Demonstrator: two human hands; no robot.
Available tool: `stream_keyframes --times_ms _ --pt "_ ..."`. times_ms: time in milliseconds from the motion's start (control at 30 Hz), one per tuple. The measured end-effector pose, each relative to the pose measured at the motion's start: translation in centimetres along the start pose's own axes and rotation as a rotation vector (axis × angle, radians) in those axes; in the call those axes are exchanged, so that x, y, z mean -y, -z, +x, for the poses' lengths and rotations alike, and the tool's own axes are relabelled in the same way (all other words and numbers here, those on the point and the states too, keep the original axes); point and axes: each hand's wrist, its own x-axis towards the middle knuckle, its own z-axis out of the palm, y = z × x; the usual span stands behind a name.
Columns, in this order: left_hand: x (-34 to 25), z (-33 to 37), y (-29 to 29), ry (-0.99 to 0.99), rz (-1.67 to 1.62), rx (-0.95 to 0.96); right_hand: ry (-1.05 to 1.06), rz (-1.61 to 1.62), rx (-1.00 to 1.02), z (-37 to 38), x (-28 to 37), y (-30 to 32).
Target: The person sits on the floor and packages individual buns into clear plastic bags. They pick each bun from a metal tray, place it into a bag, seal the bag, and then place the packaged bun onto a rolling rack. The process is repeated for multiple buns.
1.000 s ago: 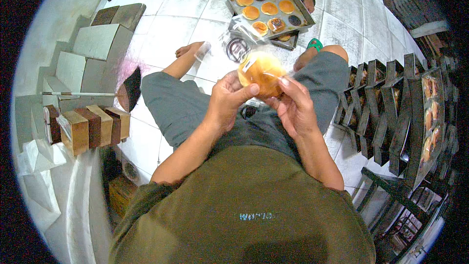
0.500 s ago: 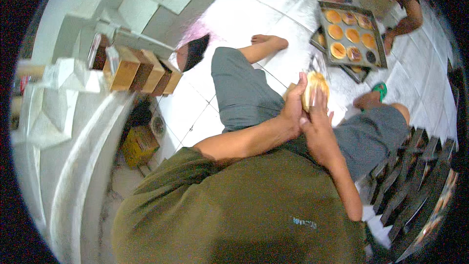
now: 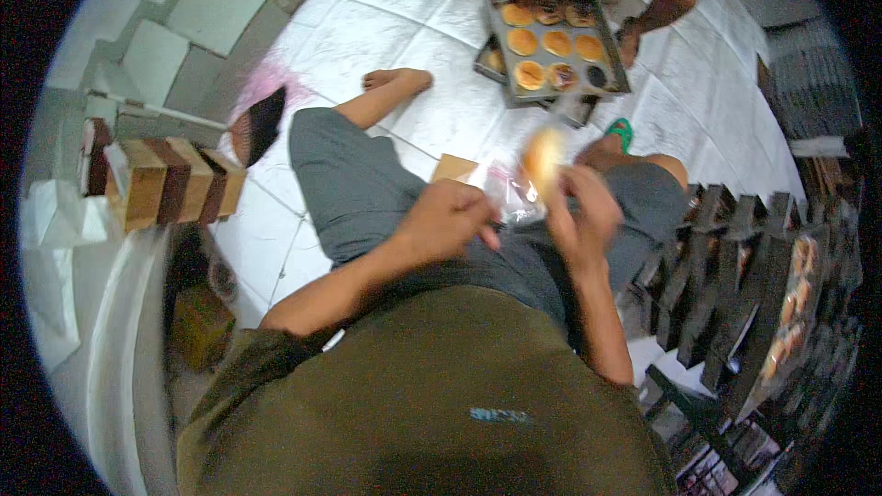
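Because the right hand [image 3: 584, 211] seems to pinch the bun [image 3: 544, 160] only by its near edge, above the grey shorts [image 3: 354, 188], a weak grip could let it slip and too firm a squeeze could dent it. The left hand [image 3: 446, 222] is half curled; blur hides whether it grips anything. Clear plastic [image 3: 508, 195] between the 2 hands might snag or crumple if pulled carelessly.

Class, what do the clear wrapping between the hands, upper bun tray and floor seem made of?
Clear wrapping: probably thin plastic film, see-through with glints. Bun tray: likely dull metal; thin dark walls. Floor: apparently ceramic or stone tile, smooth, pale, jointed.
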Motion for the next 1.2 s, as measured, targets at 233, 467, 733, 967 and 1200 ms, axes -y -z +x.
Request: stream_keyframes --times_ms 233,467,733,967,1200 --pt "3.0 -0.6 -0.4 -0.170 -0.344 -0.262 -0.111 0.071 -0.048 -2.1 -0.6 0.5" --pt "2.5 2.1 -2.2 -0.336 -0.212 -0.325 0.105 -0.105 -0.126 -0.7 -0.1 1.2" --pt "4.9 5.9 -0.2 0.426 -0.686 0.124 -0.092 0.016 0.026 -2.5 -0.8 2.4" --pt "1.3 6.9 -4.6 0.023 -1.253 0.526 0.006 -0.153 0.160 -0.2 5.6 6.8" --pt "-2.0 6.7 -4.7 0.002 -1.433 0.748 -0.244 -0.086 -0.067 0.3 4.9 7.0"
